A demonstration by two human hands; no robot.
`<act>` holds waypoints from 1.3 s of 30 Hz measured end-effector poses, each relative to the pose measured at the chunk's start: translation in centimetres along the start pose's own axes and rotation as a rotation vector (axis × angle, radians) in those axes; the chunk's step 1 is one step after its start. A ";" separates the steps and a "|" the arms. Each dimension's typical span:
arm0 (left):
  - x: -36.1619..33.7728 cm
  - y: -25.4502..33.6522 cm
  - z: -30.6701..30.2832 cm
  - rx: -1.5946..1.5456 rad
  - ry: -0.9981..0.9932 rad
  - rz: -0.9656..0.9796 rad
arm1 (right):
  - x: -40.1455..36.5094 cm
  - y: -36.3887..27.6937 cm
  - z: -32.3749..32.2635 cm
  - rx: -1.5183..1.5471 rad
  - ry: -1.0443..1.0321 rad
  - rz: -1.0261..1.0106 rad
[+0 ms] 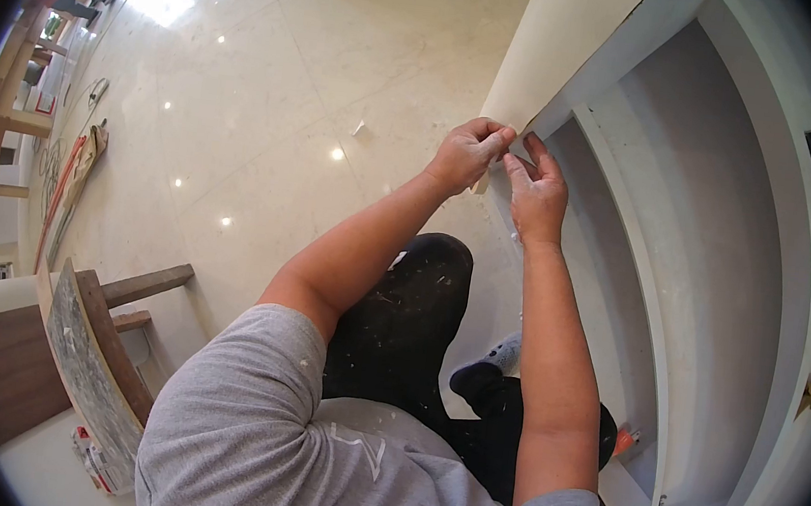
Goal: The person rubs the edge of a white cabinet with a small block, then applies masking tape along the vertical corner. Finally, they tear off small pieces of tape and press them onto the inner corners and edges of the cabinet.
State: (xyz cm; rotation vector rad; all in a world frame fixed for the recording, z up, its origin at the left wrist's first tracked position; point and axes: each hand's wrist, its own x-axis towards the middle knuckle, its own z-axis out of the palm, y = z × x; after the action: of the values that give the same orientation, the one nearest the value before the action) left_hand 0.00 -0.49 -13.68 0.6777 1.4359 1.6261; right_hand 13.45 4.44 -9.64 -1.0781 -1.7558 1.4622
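A: Left hand [471,151]?
B: Curled, knuckles up. Thumb and forefinger are pinched together right at the grip. The bare forearm runs down and left from the grip, with the elbow bent.
A: Right hand [536,196]?
B: Just right of and below the grip, back of hand to camera. The fingers [535,150] reach up to the grip point. The thumb side is unclear, so closure can't be read. The forearm drops almost straight below the grip, wrist in line.
A: Gap between the hands?
B: None. Fingertips meet.
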 end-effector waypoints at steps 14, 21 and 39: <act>0.5 -0.5 -0.6 0.007 0.088 -0.040 | 1.0 -2.5 1.1 -0.257 0.193 -0.071; 0.6 -1.6 -1.6 0.078 -0.019 -0.020 | 2.1 -1.7 0.4 -0.568 0.196 -0.236; 0.0 -2.6 -2.5 0.230 0.009 -0.035 | 4.0 -3.1 -1.5 -0.940 -0.009 -0.552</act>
State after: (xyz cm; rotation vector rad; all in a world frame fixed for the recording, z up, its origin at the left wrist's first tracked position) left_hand -1.51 -1.81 -16.72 0.7709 1.6491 1.4520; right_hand 12.16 8.50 -6.51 -0.8484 -2.5488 0.2707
